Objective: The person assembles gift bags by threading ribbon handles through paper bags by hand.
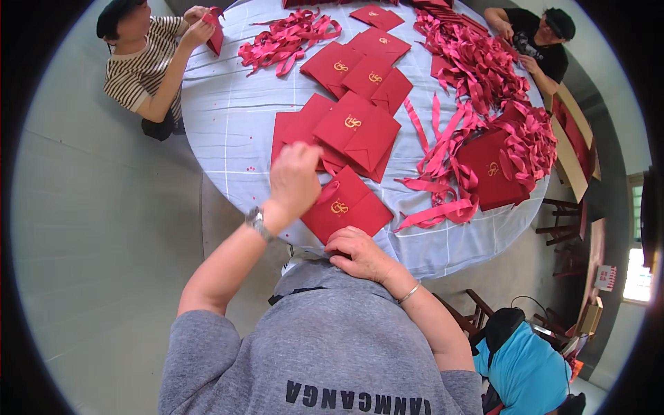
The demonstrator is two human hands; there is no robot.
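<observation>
In front of me a red paper gift bag (360, 207) with a gold emblem lies at a slant near the table's close edge. My right hand (356, 254), with a bracelet at its wrist, grips the bag's near edge, the fingers on top. My left hand (296, 178), wearing a watch, is raised over the bag's left side with its fingers pinched together. A red ribbon (329, 193) runs from the bag toward this hand and seems held in it; the fingertips are partly hidden. Just beyond, more flat red bags (356, 128) lie overlapping.
A pale checked cloth covers the round table (228, 149). Loose ribbons (290, 38) lie at the far left, and a large ribbon heap (477, 66) at the right partly covers another red bag (484, 166). Two people handle red items across the table. Wooden stools (564, 225) stand at the right.
</observation>
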